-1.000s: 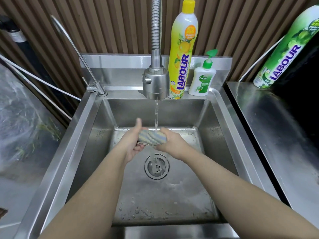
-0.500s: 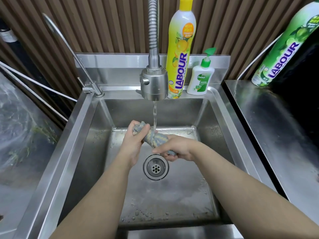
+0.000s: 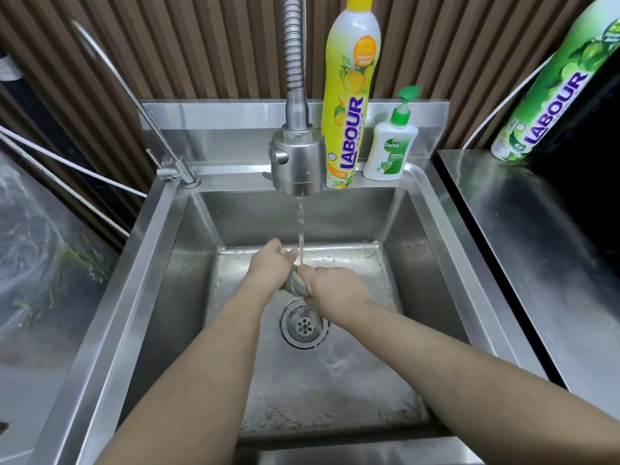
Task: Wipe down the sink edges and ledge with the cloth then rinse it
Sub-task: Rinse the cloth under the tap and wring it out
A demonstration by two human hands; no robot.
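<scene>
Both of our hands work low in the steel sink (image 3: 188, 297), just above the round slotted drain (image 3: 304, 325). The left hand (image 3: 268, 267) and the right hand (image 3: 335, 290) are each clenched round an end of the cloth (image 3: 297, 284), a wet, bunched wad of blue-grey and yellow that shows only in the gap between our fists. A thin stream of water (image 3: 300, 226) drops from the chunky metal spray head (image 3: 298, 162) on its ribbed hose and lands right by our left thumb and the cloth. On the back ledge (image 3: 235, 176) stand a tall yellow bottle (image 3: 350, 95) and a squat white pump bottle (image 3: 391, 151) with a green top. A slim tap (image 3: 174, 171) rises at the left corner, and a green bottle (image 3: 550, 105) stands on the shiny worktop (image 3: 536, 263) to the right. Brown slatted panelling (image 3: 201, 45) backs it all. Half a second ago the cloth lay as a longer twisted roll between our hands; now our fists have closed in and hide most of it.
</scene>
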